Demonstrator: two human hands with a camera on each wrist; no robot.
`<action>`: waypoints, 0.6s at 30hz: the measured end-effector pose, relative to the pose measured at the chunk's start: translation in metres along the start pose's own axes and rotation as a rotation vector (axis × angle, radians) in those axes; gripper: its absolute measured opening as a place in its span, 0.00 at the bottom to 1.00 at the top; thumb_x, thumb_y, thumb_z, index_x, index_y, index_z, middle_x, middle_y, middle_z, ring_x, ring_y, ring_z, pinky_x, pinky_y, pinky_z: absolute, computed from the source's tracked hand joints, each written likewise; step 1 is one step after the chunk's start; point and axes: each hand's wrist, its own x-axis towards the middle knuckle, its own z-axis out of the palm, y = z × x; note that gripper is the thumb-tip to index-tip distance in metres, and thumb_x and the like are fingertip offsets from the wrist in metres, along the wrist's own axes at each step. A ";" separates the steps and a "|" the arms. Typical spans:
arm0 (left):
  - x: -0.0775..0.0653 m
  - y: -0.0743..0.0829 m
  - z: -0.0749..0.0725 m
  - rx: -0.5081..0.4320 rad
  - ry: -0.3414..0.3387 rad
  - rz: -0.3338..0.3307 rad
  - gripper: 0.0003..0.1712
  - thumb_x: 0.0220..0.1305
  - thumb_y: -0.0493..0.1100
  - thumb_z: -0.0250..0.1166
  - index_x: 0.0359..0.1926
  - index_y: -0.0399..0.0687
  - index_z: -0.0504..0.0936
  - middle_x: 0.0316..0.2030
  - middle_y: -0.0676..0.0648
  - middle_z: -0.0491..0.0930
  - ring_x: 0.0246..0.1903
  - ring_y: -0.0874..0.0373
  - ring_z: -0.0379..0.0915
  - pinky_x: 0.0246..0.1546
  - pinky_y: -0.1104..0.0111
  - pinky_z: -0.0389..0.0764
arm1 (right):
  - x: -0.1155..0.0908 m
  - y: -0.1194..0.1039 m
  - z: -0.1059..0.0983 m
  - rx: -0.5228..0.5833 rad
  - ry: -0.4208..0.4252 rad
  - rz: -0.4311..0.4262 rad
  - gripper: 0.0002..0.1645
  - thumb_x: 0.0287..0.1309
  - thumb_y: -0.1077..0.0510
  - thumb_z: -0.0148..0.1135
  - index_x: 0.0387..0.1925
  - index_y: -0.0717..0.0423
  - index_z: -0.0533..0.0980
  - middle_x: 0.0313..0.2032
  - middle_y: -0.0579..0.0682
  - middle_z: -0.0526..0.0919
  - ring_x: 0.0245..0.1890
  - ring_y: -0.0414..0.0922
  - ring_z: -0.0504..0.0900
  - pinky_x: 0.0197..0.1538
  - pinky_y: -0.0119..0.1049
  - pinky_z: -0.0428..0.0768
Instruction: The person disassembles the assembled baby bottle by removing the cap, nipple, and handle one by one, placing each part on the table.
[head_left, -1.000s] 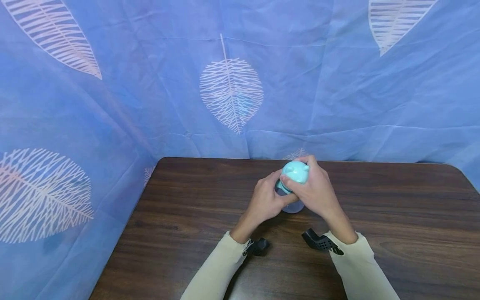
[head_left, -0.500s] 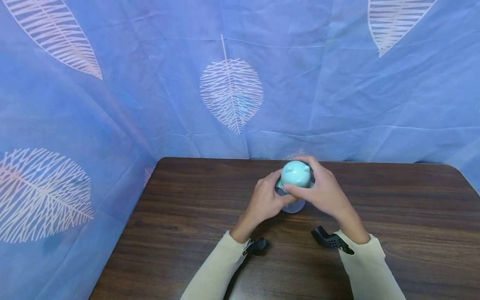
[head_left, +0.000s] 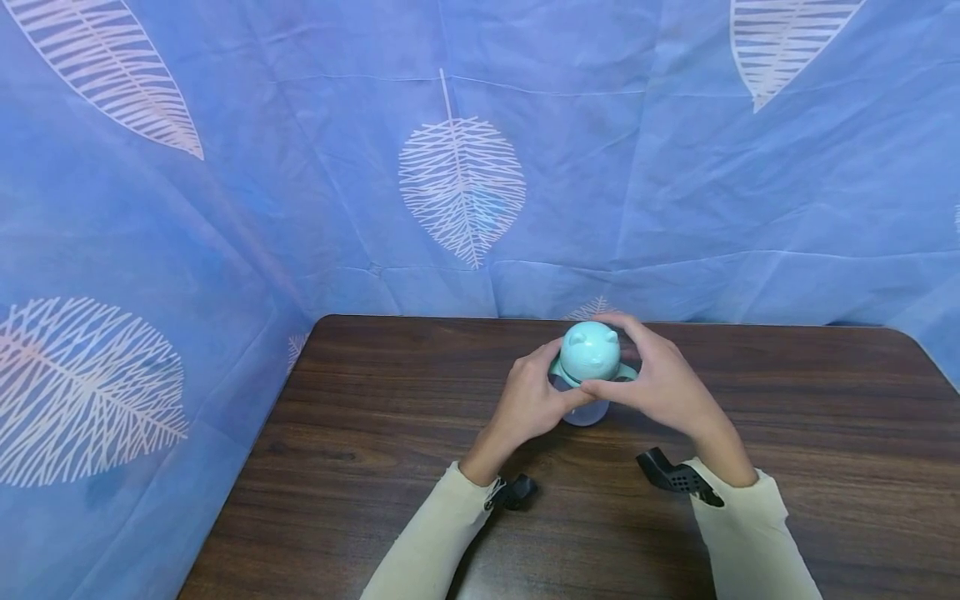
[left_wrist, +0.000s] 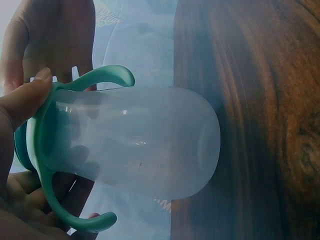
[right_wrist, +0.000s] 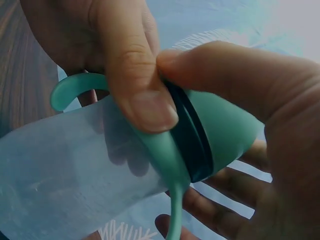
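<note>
A baby bottle (left_wrist: 135,140) with a frosted clear body stands at the far middle of the table in the head view. It has a mint domed cap (head_left: 591,350) with two small ears, a dark teal collar (right_wrist: 192,137) and a green ring with two curved handles (left_wrist: 110,75). My left hand (head_left: 528,396) grips the bottle just below the collar, its thumb lying over the green ring. Around the cap arches my right hand (head_left: 663,379), fingers spread loosely behind it. Its thumb tip meets the left thumb by the collar, and a gap shows between palm and cap.
The dark wood table (head_left: 360,450) ends just behind the bottle. Blue cloth (head_left: 570,167) with white leaf prints hangs beyond its back and left edges. A black wrist camera (head_left: 517,492) sits at the left wrist, another black device (head_left: 667,477) at the right.
My right hand has loosened from the cap and shifted to the right, its thumb sliding down off the dome. The left hand and the bottle stay put.
</note>
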 end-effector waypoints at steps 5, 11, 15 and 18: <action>0.000 -0.002 0.001 -0.008 0.003 0.007 0.40 0.71 0.49 0.79 0.75 0.35 0.76 0.61 0.38 0.85 0.56 0.50 0.86 0.54 0.63 0.86 | 0.001 0.000 0.002 -0.018 -0.002 -0.002 0.50 0.63 0.55 0.83 0.80 0.57 0.68 0.69 0.62 0.79 0.63 0.63 0.83 0.62 0.67 0.81; 0.000 -0.002 0.001 -0.022 -0.008 0.004 0.40 0.70 0.48 0.79 0.75 0.36 0.76 0.61 0.40 0.86 0.54 0.53 0.86 0.52 0.63 0.87 | 0.000 0.001 0.001 -0.089 0.009 -0.014 0.48 0.64 0.52 0.83 0.79 0.56 0.70 0.64 0.61 0.84 0.58 0.61 0.85 0.58 0.66 0.81; 0.001 -0.001 0.000 -0.022 -0.013 -0.007 0.41 0.70 0.49 0.79 0.76 0.37 0.76 0.61 0.40 0.86 0.53 0.54 0.86 0.50 0.62 0.87 | 0.000 0.000 0.000 -0.131 0.006 -0.022 0.48 0.64 0.51 0.83 0.79 0.57 0.70 0.62 0.61 0.85 0.57 0.61 0.86 0.55 0.65 0.81; 0.001 -0.001 -0.001 -0.021 -0.015 -0.015 0.41 0.70 0.50 0.79 0.76 0.37 0.76 0.61 0.41 0.86 0.54 0.55 0.86 0.51 0.62 0.87 | 0.001 0.000 0.000 -0.142 0.003 -0.027 0.48 0.64 0.51 0.83 0.79 0.58 0.70 0.62 0.62 0.86 0.57 0.61 0.86 0.55 0.65 0.82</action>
